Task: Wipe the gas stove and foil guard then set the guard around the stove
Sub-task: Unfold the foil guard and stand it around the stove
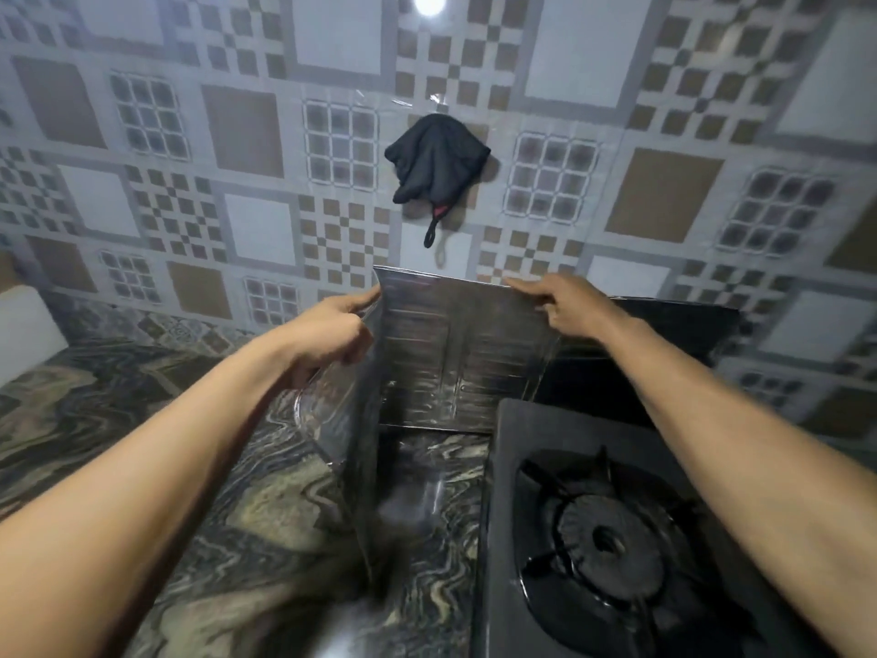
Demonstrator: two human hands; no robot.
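Observation:
A shiny folding foil guard (455, 353) stands upright on the marbled counter, behind and to the left of the black gas stove (593, 539). My left hand (332, 332) grips the guard's top left corner where a side panel folds toward me. My right hand (564, 303) pinches the top edge of the middle panel. A further dark panel (664, 325) runs to the right behind the stove. The stove's burner and pan support sit at the lower right, partly under my right forearm.
A black cloth (436, 156) hangs on the patterned tile wall above the guard. The dark marbled counter (199, 467) spreads to the left and front. A white object (26, 332) stands at the far left edge.

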